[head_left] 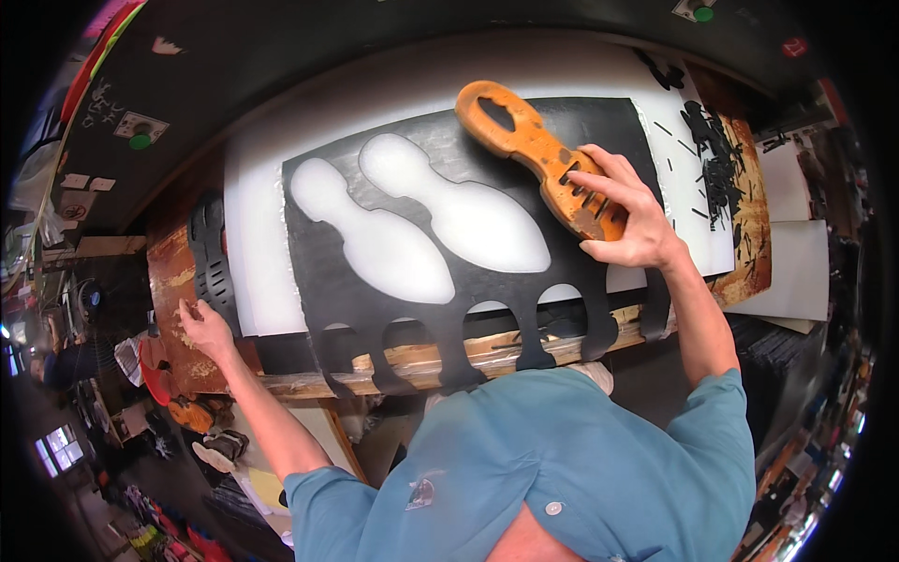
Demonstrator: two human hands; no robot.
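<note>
My right hand (637,211) grips the lower end of an orange cutting die (534,150), thumb on its near edge and fingers over its slotted part. The die is shaped like a shoe sole, with a large oval opening at its far end. It lies over the right part of a black sheet (323,248), where two sole-shaped cutouts show the white board (257,201) beneath. Along the sheet's near edge run several rounded cutouts. At the left edge of the bench, my left hand (204,328) is open beside a stack of slotted black sole pieces (213,262).
A dark machine beam (375,37) with green buttons spans the far side. Black scraps (716,159) lie on the right end of the worn wooden bench (183,361). White sheets (787,272) stand farther right. A shoe (220,451) sits below the bench at left.
</note>
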